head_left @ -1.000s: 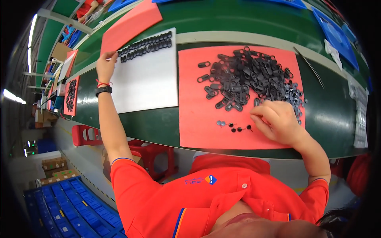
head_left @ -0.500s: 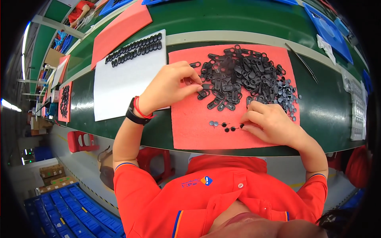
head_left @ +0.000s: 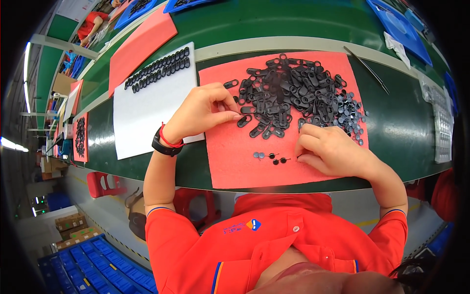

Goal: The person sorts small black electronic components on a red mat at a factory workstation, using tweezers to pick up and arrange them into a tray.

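Note:
A red foam mat (head_left: 235, 161) lies on the green bench in front of me. A heap of small black oblong plastic pieces (head_left: 284, 93) covers its far half, with small grey round discs (head_left: 350, 115) at the heap's right edge. My left hand (head_left: 205, 112) pinches one black piece at the heap's left edge. My right hand (head_left: 330, 149) rests on the mat, fingertips curled down by a few small discs and pins (head_left: 269, 157) lying loose at the mat's middle. Whether it holds one I cannot tell.
A white sheet (head_left: 147, 108) to the left carries a row of black pieces (head_left: 156, 68) along its far edge. Another red mat (head_left: 139, 44) lies beyond it. Tweezers (head_left: 367, 68) and a clear tray (head_left: 443, 127) sit right. Blue mats (head_left: 396, 19) lie at the back. A red stool (head_left: 105, 183) stands below.
My left hand came back from the far left edge of the white sheet to the heap's left side and closed on a black piece. My right hand stayed put.

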Tool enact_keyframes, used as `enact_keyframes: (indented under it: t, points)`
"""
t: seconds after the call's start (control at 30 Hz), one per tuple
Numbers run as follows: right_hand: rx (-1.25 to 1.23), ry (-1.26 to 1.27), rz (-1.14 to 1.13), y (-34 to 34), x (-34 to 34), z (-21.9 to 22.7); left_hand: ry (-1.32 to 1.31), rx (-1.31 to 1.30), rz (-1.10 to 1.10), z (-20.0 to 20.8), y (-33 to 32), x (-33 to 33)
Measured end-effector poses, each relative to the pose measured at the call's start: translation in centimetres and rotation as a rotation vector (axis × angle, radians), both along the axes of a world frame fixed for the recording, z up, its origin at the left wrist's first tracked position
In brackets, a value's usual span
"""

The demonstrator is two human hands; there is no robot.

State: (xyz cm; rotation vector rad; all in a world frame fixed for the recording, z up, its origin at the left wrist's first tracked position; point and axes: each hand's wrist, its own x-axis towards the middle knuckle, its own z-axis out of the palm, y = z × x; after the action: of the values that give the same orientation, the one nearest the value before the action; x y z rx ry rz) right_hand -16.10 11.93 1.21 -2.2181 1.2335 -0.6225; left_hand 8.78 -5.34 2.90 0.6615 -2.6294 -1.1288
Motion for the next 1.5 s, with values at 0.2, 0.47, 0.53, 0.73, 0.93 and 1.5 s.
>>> enact_keyframes:
  t: [0.2,0.47,0.53,0.73,0.93,1.5]
  points:
    - [0.263,-0.257,-0.041,-0.4,-0.5,2.0,0.212,0.525,0.230,1.4,1.6,-2.5]
    - [0.233,-0.610,-0.259,-0.8,-1.0,1.9,0.308,0.852,0.191,-0.9,5.0,-8.0]
    - [0.157,-0.615,-0.269,-1.0,-1.4,1.1,0.318,0.886,0.170,-1.4,5.3,-8.2]
    - [0.149,-0.545,-0.414,-1.2,-1.7,0.9,0.336,0.959,0.162,-2.1,5.4,-7.8]
    - [0.196,-0.605,-0.536,-1.2,-1.2,0.6,0.336,0.984,0.160,-2.3,5.4,-7.6]
    - [0.052,-0.427,-0.617,-1.1,-0.6,0.1,0.362,0.904,0.145,-2.9,6.2,-7.8]
